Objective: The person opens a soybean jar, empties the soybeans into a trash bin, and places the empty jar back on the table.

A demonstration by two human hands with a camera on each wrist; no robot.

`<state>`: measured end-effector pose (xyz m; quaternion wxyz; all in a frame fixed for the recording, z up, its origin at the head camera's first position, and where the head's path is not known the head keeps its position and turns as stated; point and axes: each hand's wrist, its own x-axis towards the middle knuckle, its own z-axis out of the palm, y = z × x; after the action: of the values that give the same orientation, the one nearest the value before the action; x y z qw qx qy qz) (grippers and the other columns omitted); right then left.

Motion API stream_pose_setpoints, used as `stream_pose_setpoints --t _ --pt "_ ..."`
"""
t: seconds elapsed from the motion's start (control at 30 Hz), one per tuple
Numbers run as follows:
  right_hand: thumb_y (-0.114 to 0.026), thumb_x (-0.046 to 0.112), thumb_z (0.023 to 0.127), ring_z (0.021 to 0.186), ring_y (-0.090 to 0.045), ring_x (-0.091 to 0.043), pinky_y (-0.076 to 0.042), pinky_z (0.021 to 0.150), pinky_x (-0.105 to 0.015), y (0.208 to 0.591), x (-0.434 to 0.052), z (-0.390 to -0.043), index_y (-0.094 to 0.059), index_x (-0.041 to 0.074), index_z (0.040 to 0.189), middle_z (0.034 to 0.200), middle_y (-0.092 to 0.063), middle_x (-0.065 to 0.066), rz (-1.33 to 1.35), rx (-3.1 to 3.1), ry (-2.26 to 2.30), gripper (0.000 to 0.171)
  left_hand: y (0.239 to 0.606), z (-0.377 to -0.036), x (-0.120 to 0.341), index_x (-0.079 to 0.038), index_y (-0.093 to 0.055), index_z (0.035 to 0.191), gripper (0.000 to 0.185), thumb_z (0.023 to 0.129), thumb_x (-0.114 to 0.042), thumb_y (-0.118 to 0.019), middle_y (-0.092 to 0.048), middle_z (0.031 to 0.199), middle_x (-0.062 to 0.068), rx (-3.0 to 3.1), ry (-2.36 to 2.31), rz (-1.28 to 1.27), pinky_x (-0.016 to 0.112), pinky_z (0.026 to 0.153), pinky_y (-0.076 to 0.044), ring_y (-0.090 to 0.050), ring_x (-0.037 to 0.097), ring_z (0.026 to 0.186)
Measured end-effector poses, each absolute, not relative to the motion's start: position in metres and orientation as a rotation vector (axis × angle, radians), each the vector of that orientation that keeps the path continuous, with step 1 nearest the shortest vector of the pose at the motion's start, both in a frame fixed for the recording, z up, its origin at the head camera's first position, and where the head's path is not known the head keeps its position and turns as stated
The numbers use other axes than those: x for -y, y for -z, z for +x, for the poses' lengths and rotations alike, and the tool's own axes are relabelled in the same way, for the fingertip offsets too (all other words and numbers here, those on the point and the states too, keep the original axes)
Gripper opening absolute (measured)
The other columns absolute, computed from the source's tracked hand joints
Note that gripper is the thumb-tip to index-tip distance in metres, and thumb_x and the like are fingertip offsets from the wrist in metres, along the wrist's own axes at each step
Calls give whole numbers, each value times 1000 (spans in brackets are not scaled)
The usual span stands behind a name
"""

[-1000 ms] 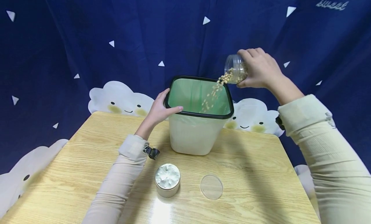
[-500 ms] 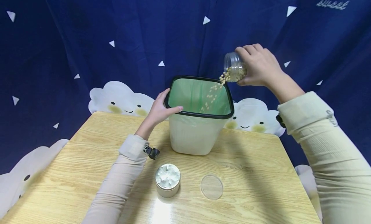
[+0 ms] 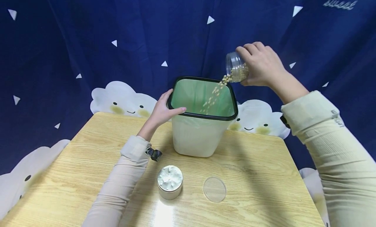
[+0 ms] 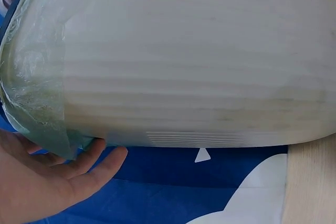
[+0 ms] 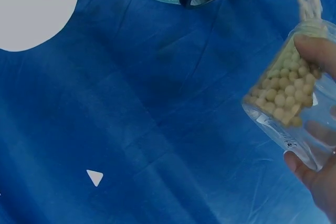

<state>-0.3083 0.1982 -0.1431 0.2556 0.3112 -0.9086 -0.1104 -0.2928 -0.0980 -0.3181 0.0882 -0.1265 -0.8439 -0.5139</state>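
Note:
A whitish trash bin (image 3: 192, 140) with a black rim and a green bag lining stands on the table. My left hand (image 3: 163, 110) grips its left front corner, thumb over the rim. In the left wrist view, the fingers (image 4: 100, 174) lie against the outer wall by the bag's overhang. Up at the right, my right hand (image 3: 261, 65) holds a clear plastic jar (image 3: 233, 61), tipped mouth-left over the bin's right rim. Soybeans (image 3: 225, 79) stream from it into the bin. Plenty of soybeans (image 5: 283, 85) still sit in the jar in the right wrist view.
A silver tin (image 3: 169, 184) filled with a white, peaked, creamy-looking substance stands near the front of the wooden table (image 3: 252, 191). To its right lies a clear round lid (image 3: 214, 189). A blue curtain (image 3: 141, 31) with white triangles and clouds hangs behind.
My right hand has risen slightly and shifted a little left with the jar. Soybeans keep falling, and fewer show at the jar's mouth. My left hand stays on the bin.

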Motion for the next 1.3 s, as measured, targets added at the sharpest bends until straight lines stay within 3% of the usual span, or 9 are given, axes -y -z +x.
stream_pose_setpoints --t 1.3 --pt "-83 17 55 119 -32 -39 -33 95 -52 151 -172 -297 -42 7 129 129 -41 -23 1070 2274 603 85 320 -291 99 -12 -24 145 92 71 -39 -73 -22 147 10 2514 1527 -363 43 105 -21 -20 24 133"
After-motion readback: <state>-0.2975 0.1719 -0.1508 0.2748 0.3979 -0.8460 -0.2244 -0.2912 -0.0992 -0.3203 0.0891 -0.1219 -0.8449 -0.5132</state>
